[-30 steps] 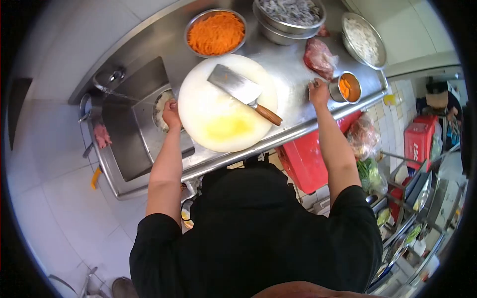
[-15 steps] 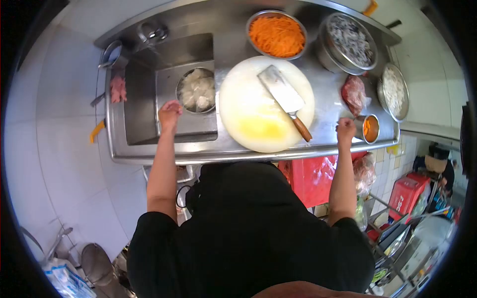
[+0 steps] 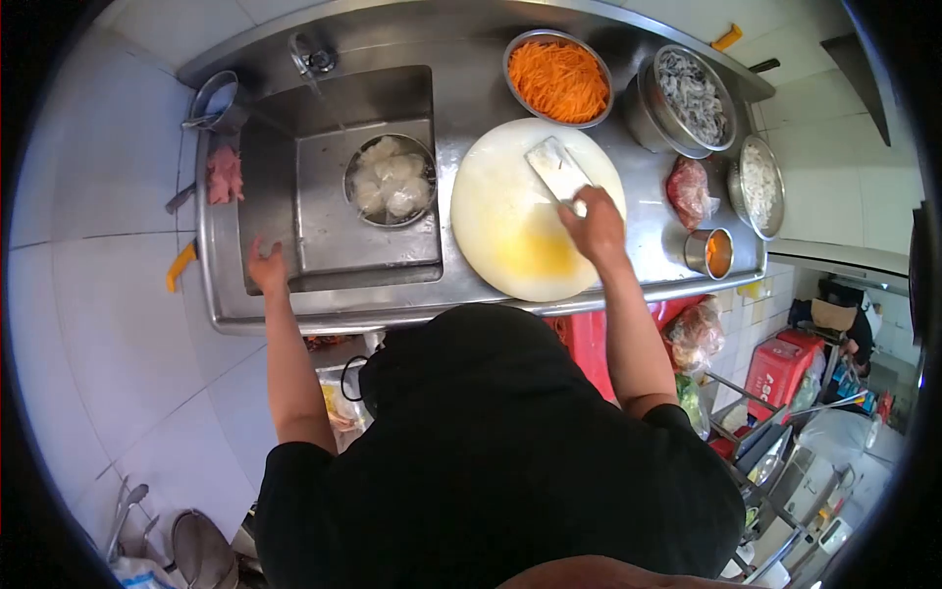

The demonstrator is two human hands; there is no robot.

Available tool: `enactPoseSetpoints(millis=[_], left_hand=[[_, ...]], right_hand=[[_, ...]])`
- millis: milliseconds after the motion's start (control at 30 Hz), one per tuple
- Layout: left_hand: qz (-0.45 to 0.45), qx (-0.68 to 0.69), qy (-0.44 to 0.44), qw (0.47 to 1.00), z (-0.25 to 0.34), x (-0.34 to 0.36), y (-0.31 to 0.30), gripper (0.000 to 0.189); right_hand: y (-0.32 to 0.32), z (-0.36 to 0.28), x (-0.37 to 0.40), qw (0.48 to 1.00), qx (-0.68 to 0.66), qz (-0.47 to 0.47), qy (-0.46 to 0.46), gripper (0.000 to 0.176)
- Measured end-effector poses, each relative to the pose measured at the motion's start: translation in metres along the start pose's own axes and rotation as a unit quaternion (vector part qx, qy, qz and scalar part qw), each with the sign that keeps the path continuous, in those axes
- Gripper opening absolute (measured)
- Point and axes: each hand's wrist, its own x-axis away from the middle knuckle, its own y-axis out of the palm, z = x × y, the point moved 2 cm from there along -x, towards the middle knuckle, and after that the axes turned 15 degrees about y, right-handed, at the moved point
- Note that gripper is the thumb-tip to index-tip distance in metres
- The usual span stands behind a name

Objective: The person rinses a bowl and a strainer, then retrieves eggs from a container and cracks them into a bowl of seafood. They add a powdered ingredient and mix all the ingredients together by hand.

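My right hand [image 3: 596,231] is closed round the handle end of a cleaver [image 3: 559,169], whose wide blade lies over a round white cutting board [image 3: 483,201]. A yellow stain marks the near part of the board. The cleaver's handle is mostly hidden by my fingers. Over the left front part of the steel sink [image 3: 329,257], my left hand [image 3: 266,265] is open and empty, with its fingers apart. In the sink, to the right of that hand, stands a round metal bowl [image 3: 429,208] holding several pale, glossy lumps [image 3: 394,182].
Behind the board is a bowl of shredded carrot [image 3: 557,80]. To the right stand bowls of grey strips [image 3: 695,96] and white shreds [image 3: 758,182], bagged red meat [image 3: 690,191] and a metal cup [image 3: 697,252]. A tap [image 3: 316,61] overhangs the sink; a pink cloth-like item [image 3: 225,175] lies left.
My right hand has moved left from beside the metal cup and taken hold of the cleaver. My left hand has moved left, away from the bowl in the sink, and its fingers have spread.
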Motion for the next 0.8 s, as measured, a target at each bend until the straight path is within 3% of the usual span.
enactPoseSetpoints(millis=[67, 100, 133, 267, 333, 433, 467, 533, 600, 633, 700, 800], left_hand=[[-0.002, 0.015, -0.024, 1.000, 0.029, 0.018, 0.008, 0.044], [0.001, 0.055, -0.003, 0.998, 0.039, 0.024, 0.019, 0.041], [0.005, 0.094, 0.018, 0.995, 0.052, 0.029, 0.032, 0.039], [-0.143, 0.258, 0.018, 0.955, 0.135, 0.065, 0.100, 0.026], [-0.212, 0.297, 0.011, 0.931, 0.189, 0.089, 0.121, 0.027], [-0.275, 0.349, -0.005, 0.896, 0.211, 0.128, 0.159, 0.032], [-0.301, 0.377, -0.047, 0.875, 0.221, 0.140, 0.163, 0.034], [-0.322, 0.403, -0.090, 0.852, 0.238, 0.158, 0.164, 0.037], [-0.338, 0.468, -0.137, 0.805, 0.250, 0.170, 0.158, 0.044], [-0.340, 0.465, -0.133, 0.807, 0.249, 0.173, 0.158, 0.045], [-0.344, 0.465, -0.149, 0.802, 0.259, 0.171, 0.147, 0.044], [-0.356, 0.473, -0.158, 0.790, 0.256, 0.170, 0.145, 0.052]], right_hand=[[0.000, 0.042, -0.003, 0.982, 0.138, -0.091, 0.089, 0.042], [0.014, 0.068, -0.003, 0.987, 0.115, -0.102, 0.047, 0.054], [0.021, 0.076, -0.005, 0.986, 0.119, -0.104, 0.048, 0.054], [0.028, 0.081, -0.008, 0.994, 0.084, -0.060, 0.047, 0.050], [0.035, 0.095, -0.009, 0.991, 0.091, -0.082, 0.053, 0.053], [0.005, 0.090, 0.011, 0.990, 0.026, -0.133, 0.036, 0.057], [0.001, 0.104, 0.014, 0.990, 0.027, -0.137, 0.033, 0.057], [-0.018, 0.143, 0.016, 0.984, -0.074, -0.155, -0.051, 0.059], [-0.060, 0.163, 0.033, 0.986, 0.060, -0.125, -0.093, 0.060], [-0.077, 0.167, 0.041, 0.985, 0.061, -0.128, -0.096, 0.060], [-0.097, 0.176, 0.055, 0.944, 0.256, -0.190, -0.083, 0.060], [-0.085, 0.175, 0.059, 0.944, 0.237, -0.174, -0.151, 0.054]])
